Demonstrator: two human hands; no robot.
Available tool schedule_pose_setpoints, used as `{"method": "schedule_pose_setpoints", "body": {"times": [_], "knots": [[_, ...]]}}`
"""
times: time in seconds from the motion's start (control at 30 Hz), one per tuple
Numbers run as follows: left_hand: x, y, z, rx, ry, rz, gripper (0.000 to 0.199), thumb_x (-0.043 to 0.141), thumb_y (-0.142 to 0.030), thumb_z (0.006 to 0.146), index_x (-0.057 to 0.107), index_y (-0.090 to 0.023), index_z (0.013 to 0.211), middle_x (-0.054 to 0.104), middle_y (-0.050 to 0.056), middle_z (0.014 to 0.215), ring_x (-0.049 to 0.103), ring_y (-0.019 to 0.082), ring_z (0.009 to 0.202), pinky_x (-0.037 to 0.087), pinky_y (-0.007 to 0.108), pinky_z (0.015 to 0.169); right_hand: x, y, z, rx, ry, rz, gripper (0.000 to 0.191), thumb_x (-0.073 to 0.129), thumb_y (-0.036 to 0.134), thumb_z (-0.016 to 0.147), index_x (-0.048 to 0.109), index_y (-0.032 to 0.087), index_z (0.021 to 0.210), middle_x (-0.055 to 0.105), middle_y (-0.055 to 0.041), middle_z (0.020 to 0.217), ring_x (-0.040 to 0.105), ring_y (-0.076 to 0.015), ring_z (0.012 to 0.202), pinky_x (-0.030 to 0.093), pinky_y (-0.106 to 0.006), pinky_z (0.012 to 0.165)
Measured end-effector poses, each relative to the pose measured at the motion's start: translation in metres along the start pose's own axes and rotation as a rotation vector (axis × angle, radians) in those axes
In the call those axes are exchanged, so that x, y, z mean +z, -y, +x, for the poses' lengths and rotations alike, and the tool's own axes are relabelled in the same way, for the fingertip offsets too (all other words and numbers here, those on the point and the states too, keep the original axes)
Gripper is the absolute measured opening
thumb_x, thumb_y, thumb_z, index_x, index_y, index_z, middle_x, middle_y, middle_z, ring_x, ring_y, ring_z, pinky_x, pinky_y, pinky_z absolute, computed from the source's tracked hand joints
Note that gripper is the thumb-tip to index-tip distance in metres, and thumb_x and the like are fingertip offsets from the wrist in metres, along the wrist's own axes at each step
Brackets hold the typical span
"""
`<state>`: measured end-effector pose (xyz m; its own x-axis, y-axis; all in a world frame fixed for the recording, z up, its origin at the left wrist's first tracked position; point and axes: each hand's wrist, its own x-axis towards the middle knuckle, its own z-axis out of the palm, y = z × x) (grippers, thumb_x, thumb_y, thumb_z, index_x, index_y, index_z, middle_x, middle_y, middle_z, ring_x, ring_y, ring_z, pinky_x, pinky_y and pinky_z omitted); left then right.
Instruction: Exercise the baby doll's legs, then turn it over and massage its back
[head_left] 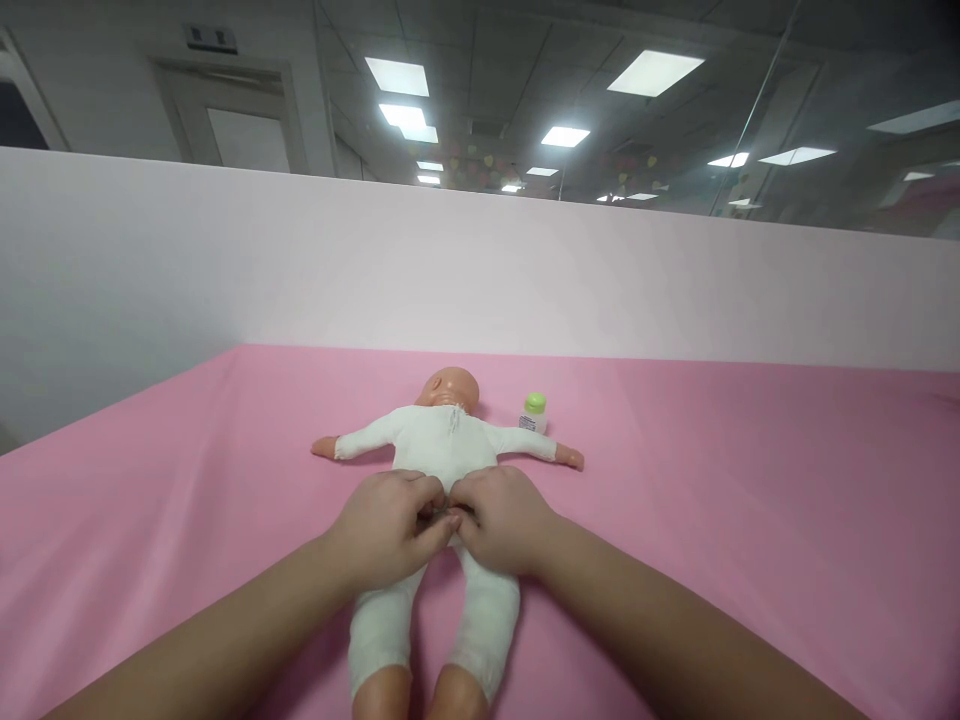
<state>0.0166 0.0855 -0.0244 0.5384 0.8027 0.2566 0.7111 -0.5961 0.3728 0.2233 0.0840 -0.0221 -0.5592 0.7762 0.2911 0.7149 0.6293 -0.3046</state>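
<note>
A baby doll point(442, 437) with a white cloth body lies on its back, arms spread and head at the far end. Over its lower belly, my left hand point(394, 525) and my right hand point(502, 515) meet with fingers curled. Thumbs and fingertips almost touch at the middle. Whatever the fingers pinch there is too small and too hidden to make out. Beyond the doll's arm on the right stands a small bottle point(534, 412) with a green cap and a printed label.
Pink sheeting point(712, 480) covers the surface under the doll, with soft creases. A white padded wall point(480, 270) runs along the back. Above it are dark glass with ceiling lights showing and, at the left, a door point(240, 125).
</note>
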Motion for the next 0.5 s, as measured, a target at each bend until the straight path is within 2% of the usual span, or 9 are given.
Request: {"method": "schedule_pose_setpoints", "body": {"times": [0.13,0.27,0.37,0.43,0.5], "knots": [[0.003,0.004,-0.001,0.041,-0.049,0.012,0.019,0.059,-0.035,0.092,0.068,-0.021,0.085,0.066,0.002,0.076,0.059,0.02,0.074,0.039,0.034,0.065,0.009,-0.004,-0.001,-0.012,-0.098,0.06,0.015,0.061,0.017,0.082,0.054,0.019,0.069,0.058,0.0034,0.069,0.046,-0.0123,0.063,0.028,-0.028,0.06],[0.007,0.012,-0.003,0.178,-0.225,0.057,0.017,0.055,-0.028,0.094,0.068,-0.019,0.087,0.063,0.004,0.078,0.056,0.02,0.077,0.042,0.037,0.071,0.015,-0.007,0.0,-0.025,-0.244,0.083,0.013,0.061,0.017,0.086,0.056,0.019,0.074,0.059,0.002,0.072,0.051,-0.0141,0.07,0.036,-0.028,0.068],[0.009,0.015,-0.004,0.255,-0.335,0.09,0.015,0.056,-0.024,0.093,0.069,-0.017,0.096,0.065,0.007,0.091,0.056,0.021,0.086,0.045,0.04,0.081,0.017,-0.01,0.001,-0.009,-0.336,0.066,0.017,0.059,0.018,0.089,0.055,0.019,0.073,0.058,0.0007,0.072,0.053,-0.0154,0.073,0.038,-0.029,0.072],[0.009,0.015,-0.003,0.253,-0.332,0.095,0.016,0.057,-0.023,0.092,0.07,-0.018,0.1,0.066,0.008,0.1,0.058,0.022,0.092,0.045,0.041,0.086,0.018,-0.01,0.001,0.013,-0.356,0.053,0.014,0.06,0.019,0.09,0.057,0.019,0.076,0.06,0.0,0.075,0.055,-0.0162,0.076,0.039,-0.03,0.075],[0.009,0.015,-0.002,0.219,-0.28,0.1,0.017,0.056,-0.023,0.093,0.071,-0.018,0.101,0.067,0.007,0.101,0.059,0.023,0.095,0.046,0.041,0.086,0.019,-0.01,0.001,0.039,-0.329,0.047,0.01,0.062,0.02,0.089,0.061,0.019,0.08,0.063,-0.0005,0.078,0.056,-0.0169,0.078,0.04,-0.03,0.076]]}}
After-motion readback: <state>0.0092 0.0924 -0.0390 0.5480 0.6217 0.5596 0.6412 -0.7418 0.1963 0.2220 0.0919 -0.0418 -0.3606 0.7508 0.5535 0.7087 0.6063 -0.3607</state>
